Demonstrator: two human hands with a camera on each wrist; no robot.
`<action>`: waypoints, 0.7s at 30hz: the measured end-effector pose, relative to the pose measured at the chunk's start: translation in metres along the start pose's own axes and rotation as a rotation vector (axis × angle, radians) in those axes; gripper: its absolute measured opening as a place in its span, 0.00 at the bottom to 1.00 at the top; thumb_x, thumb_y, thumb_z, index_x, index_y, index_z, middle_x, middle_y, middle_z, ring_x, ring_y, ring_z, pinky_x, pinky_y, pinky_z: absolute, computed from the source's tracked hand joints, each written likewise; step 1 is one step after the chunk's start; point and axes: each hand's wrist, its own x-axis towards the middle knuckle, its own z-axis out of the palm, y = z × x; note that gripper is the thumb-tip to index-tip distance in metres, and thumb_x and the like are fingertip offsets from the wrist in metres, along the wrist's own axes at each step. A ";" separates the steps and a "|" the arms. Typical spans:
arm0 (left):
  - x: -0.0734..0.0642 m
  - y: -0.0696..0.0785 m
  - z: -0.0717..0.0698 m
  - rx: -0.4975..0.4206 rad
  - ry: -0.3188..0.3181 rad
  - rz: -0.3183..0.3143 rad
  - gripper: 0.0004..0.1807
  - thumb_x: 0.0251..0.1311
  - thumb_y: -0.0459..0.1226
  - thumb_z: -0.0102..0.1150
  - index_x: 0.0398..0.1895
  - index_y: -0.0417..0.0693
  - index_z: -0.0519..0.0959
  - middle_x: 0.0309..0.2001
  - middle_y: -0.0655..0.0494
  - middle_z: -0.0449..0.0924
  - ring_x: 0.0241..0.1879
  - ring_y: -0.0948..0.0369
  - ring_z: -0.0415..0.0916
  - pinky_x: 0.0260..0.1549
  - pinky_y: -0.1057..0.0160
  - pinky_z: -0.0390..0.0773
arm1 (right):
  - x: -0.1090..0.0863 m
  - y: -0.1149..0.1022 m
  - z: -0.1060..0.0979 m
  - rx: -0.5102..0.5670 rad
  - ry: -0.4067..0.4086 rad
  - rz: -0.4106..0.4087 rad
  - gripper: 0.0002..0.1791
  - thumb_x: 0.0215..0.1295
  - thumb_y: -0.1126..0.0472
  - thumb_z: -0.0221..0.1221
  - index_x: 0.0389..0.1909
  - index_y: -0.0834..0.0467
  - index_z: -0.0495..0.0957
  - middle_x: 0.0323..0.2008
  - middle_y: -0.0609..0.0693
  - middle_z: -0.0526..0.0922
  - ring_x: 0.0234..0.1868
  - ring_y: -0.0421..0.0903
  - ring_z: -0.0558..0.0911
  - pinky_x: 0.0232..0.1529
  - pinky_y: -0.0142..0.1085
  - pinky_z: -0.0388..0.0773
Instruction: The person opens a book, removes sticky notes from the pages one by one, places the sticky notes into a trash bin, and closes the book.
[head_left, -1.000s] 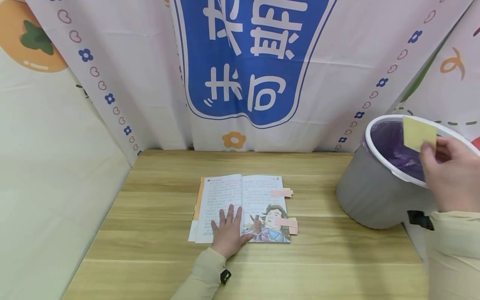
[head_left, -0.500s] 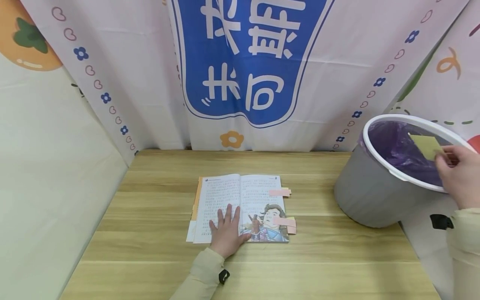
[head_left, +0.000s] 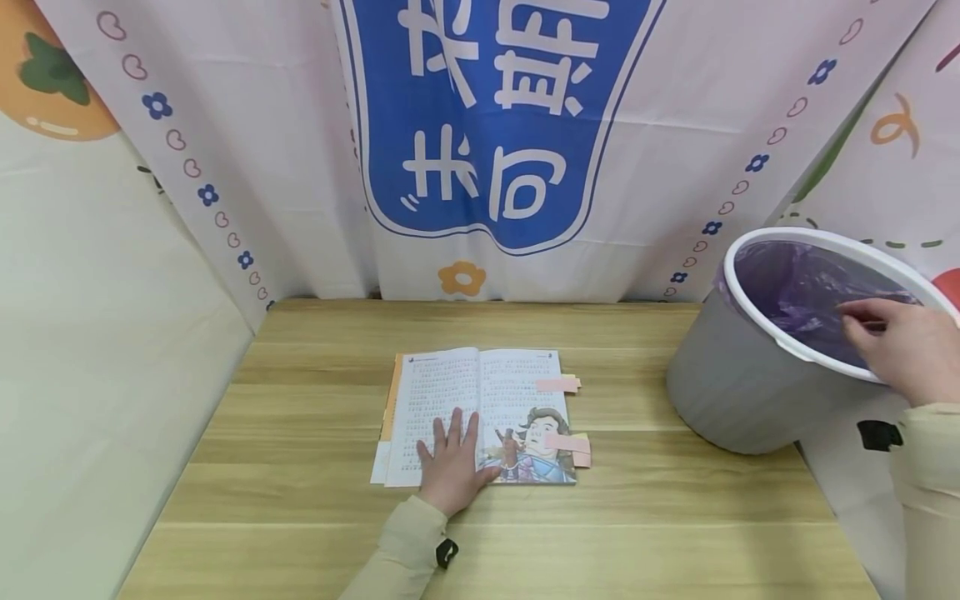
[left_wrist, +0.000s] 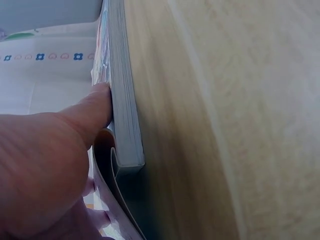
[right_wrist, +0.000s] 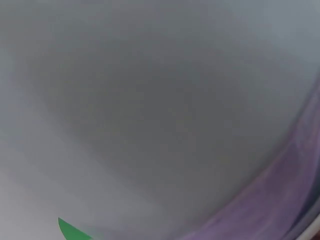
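An open book [head_left: 525, 400] lies on the wooden table, with printed text on both pages and a drawn figure at lower right. My left hand [head_left: 453, 473] rests on it near the spine, fingers spread over the left page. In the left wrist view, the thumb [left_wrist: 95, 107] presses along the book's page edges [left_wrist: 125, 105]. Pink and yellow sticky notes [head_left: 572, 450] jut from the right page. Over the rim of a grey trash bin [head_left: 742, 375] reaches my right hand [head_left: 911, 346], fingers loosely bent with a gap at the thumb and no note visible between them.
A purple bag [head_left: 802, 292] lines the bin, which stands at the right of the table [head_left: 315, 533]. The right wrist view holds mostly the bin's grey wall [right_wrist: 160, 100] and the liner's edge. Behind the table hangs a printed curtain [head_left: 300, 167].
The yellow sticky note has left my right hand and dropped out of sight over the bin. That hand moved rightward and lower first. My left hand stays on the book.
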 end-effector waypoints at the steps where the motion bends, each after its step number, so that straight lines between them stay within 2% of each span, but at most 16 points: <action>1: 0.000 0.000 0.000 0.000 0.000 0.000 0.52 0.58 0.62 0.60 0.79 0.48 0.52 0.78 0.41 0.43 0.73 0.33 0.39 0.62 0.23 0.45 | 0.000 0.001 0.000 0.002 -0.005 0.000 0.11 0.61 0.68 0.59 0.38 0.73 0.79 0.29 0.71 0.82 0.32 0.73 0.79 0.28 0.57 0.68; 6: -0.001 0.001 -0.002 0.003 0.002 -0.001 0.52 0.58 0.61 0.60 0.79 0.48 0.52 0.78 0.40 0.43 0.74 0.33 0.39 0.62 0.24 0.45 | 0.000 0.002 0.003 0.001 0.032 -0.002 0.12 0.61 0.67 0.58 0.40 0.73 0.79 0.32 0.73 0.82 0.32 0.73 0.79 0.27 0.54 0.67; 8: -0.001 0.001 -0.002 -0.001 0.003 -0.001 0.52 0.58 0.61 0.61 0.79 0.47 0.52 0.78 0.40 0.43 0.73 0.33 0.39 0.62 0.24 0.45 | 0.000 0.001 0.003 0.023 0.081 -0.007 0.12 0.61 0.67 0.57 0.41 0.72 0.80 0.34 0.73 0.82 0.28 0.69 0.80 0.25 0.44 0.67; 9: -0.001 0.001 -0.002 -0.001 0.003 -0.001 0.52 0.58 0.61 0.61 0.79 0.47 0.52 0.78 0.40 0.43 0.73 0.33 0.39 0.62 0.24 0.45 | 0.000 0.000 0.002 0.043 0.111 -0.007 0.13 0.61 0.67 0.57 0.41 0.72 0.80 0.34 0.73 0.82 0.25 0.58 0.82 0.24 0.37 0.66; 11: -0.001 0.002 -0.003 -0.005 0.002 -0.001 0.52 0.58 0.61 0.61 0.79 0.47 0.52 0.78 0.40 0.43 0.73 0.33 0.39 0.62 0.24 0.45 | -0.001 -0.006 0.000 0.105 0.181 -0.012 0.13 0.61 0.68 0.56 0.42 0.72 0.81 0.35 0.74 0.82 0.24 0.34 0.79 0.23 0.26 0.60; 12: -0.001 0.002 -0.003 -0.004 0.001 -0.001 0.52 0.58 0.61 0.61 0.79 0.47 0.52 0.78 0.40 0.43 0.73 0.33 0.39 0.62 0.24 0.45 | -0.002 -0.010 -0.002 0.149 0.224 -0.017 0.13 0.61 0.68 0.56 0.42 0.72 0.81 0.34 0.65 0.86 0.27 0.24 0.74 0.24 0.22 0.56; 14: -0.001 0.002 -0.003 -0.001 0.000 -0.003 0.52 0.58 0.61 0.61 0.79 0.48 0.52 0.78 0.40 0.43 0.74 0.33 0.38 0.62 0.24 0.45 | -0.003 -0.021 -0.005 0.214 0.315 -0.049 0.13 0.61 0.70 0.55 0.42 0.73 0.82 0.34 0.64 0.86 0.33 0.12 0.59 0.29 0.17 0.52; 15: -0.001 0.002 -0.003 0.002 -0.001 -0.003 0.52 0.58 0.61 0.60 0.79 0.48 0.52 0.78 0.40 0.42 0.74 0.33 0.38 0.62 0.24 0.45 | -0.004 -0.028 -0.007 0.232 0.352 -0.065 0.13 0.62 0.70 0.54 0.43 0.73 0.82 0.34 0.64 0.86 0.33 0.13 0.61 0.33 0.17 0.53; 17: -0.001 0.003 -0.003 0.005 0.000 -0.004 0.52 0.58 0.61 0.60 0.79 0.48 0.52 0.78 0.40 0.42 0.74 0.33 0.38 0.62 0.24 0.45 | -0.006 -0.043 -0.012 0.257 0.416 -0.107 0.14 0.62 0.71 0.53 0.43 0.73 0.82 0.34 0.64 0.85 0.33 0.28 0.71 0.38 0.19 0.55; 18: -0.001 0.003 -0.003 0.006 0.001 -0.004 0.52 0.58 0.61 0.60 0.79 0.48 0.52 0.78 0.40 0.42 0.73 0.33 0.38 0.62 0.24 0.45 | -0.007 -0.050 -0.015 0.260 0.445 -0.134 0.14 0.63 0.70 0.53 0.43 0.73 0.82 0.34 0.63 0.86 0.35 0.29 0.72 0.41 0.20 0.56; 19: -0.001 0.003 -0.003 0.006 0.002 -0.004 0.52 0.58 0.61 0.61 0.79 0.47 0.52 0.78 0.40 0.42 0.73 0.33 0.38 0.62 0.23 0.45 | -0.008 -0.057 -0.017 0.257 0.469 -0.166 0.14 0.64 0.69 0.53 0.43 0.73 0.83 0.35 0.72 0.82 0.37 0.31 0.72 0.43 0.19 0.56; 21: -0.001 0.004 -0.004 0.010 0.004 -0.002 0.52 0.59 0.61 0.61 0.79 0.47 0.52 0.78 0.39 0.43 0.73 0.32 0.39 0.62 0.23 0.46 | -0.012 -0.071 -0.020 0.250 0.498 -0.219 0.15 0.65 0.66 0.53 0.43 0.71 0.83 0.35 0.71 0.83 0.37 0.47 0.77 0.47 0.17 0.58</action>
